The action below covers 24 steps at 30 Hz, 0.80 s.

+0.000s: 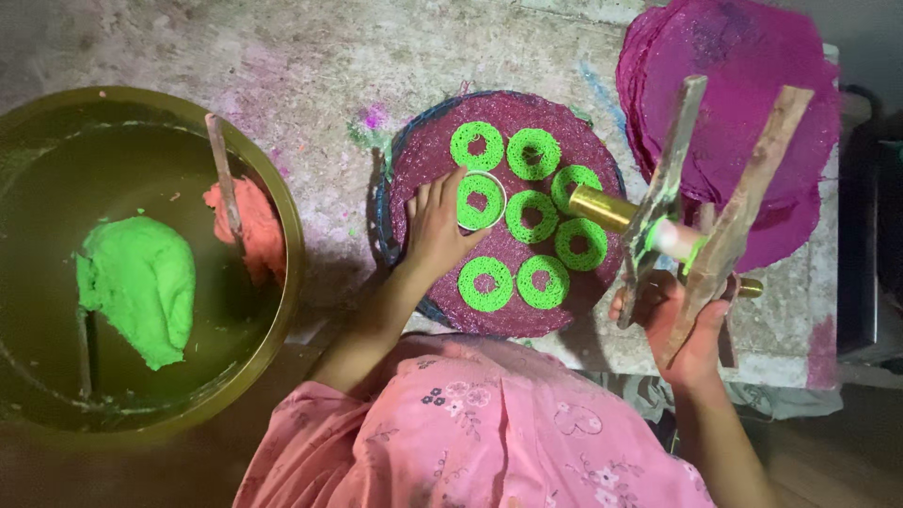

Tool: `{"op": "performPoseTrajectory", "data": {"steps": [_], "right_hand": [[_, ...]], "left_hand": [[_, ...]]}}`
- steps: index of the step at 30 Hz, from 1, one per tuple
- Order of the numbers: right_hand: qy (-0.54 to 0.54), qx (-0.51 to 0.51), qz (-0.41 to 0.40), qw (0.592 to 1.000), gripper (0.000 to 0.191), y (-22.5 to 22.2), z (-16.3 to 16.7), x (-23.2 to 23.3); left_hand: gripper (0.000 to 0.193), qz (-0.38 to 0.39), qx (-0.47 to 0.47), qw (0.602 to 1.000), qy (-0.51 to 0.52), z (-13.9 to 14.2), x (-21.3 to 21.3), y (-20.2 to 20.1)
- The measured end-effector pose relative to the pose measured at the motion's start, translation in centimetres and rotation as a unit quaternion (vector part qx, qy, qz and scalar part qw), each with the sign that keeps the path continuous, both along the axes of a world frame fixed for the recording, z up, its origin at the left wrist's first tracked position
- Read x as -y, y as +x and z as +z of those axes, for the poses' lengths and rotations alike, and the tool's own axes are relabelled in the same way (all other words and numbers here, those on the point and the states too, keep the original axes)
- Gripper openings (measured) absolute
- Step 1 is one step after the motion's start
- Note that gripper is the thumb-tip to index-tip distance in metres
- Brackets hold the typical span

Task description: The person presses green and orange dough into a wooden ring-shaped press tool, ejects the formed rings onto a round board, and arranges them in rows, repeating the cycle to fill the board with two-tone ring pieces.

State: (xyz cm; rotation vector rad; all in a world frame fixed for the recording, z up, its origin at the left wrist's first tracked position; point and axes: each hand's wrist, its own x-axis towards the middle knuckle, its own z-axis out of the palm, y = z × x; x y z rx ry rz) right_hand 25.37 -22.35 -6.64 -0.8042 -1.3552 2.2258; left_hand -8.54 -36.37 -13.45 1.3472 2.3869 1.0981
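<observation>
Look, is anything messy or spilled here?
Yes. Pink and green powdery stains smear the grey slab beside the round mat. The seven green rings on the mat look neat. The left hand rests by one ring; the right hand holds a wooden press.

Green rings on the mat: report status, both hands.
Left hand on white ring mould, round mat. Right hand gripping wooden-handled brass press. Eight green rings laid.

A single head-worn camera looks steeply down from close above the person's pink sleeves, taking in the round mat (499, 310) at centre, the big bowl (282, 207) at left, stone desk (310, 66) beyond.
</observation>
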Motion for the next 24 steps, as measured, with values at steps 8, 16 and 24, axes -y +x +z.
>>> {"op": "performPoseTrajectory", "data": {"steps": [8, 16, 24], "right_hand": [[0.041, -0.001, -0.013, 0.999, 0.108, 0.1, 0.9, 0.5], [-0.039, -0.011, 0.016, 0.999, 0.104, -1.0, -0.7, 1.1], [0.092, 0.116, 0.332, 0.932, 0.095, -6.3, 0.5, -0.7]], "left_hand": [[0.108, 0.024, 0.034, 0.995, 0.090, 2.0, 5.8, -0.3], [0.115, 0.013, -0.065, 0.998, -0.007, 1.7, 9.2, 1.1], [0.113, -0.105, 0.583, 0.734, 0.332, 4.7, 4.7, -2.5]]}}
